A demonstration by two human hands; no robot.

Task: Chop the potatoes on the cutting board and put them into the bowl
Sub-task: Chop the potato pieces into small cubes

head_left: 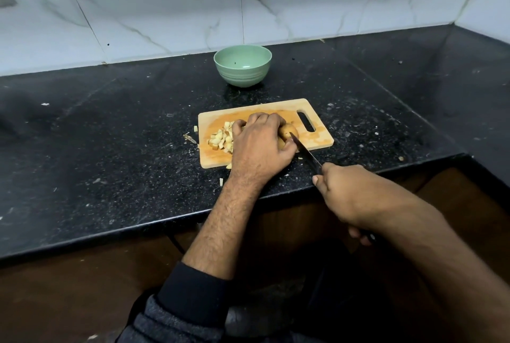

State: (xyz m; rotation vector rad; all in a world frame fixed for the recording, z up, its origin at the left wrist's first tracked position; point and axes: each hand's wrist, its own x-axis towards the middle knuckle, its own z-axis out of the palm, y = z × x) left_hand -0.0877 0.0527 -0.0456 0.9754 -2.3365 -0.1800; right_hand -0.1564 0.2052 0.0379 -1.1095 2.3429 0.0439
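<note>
Gripping the potato (289, 130) on the unmarked cutting board (317, 137), left hand (259, 146); right hand (342, 191) clasps the knife (306, 153).

Bare hairy forearms; the left arm's black sleeve (193, 295) is pushed up under a grey knit layer (162, 326).

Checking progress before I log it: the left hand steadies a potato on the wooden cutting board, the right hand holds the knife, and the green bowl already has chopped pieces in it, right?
Not quite. The head view shows the round green bowl empty; the chopped pieces lie on the board.
</note>
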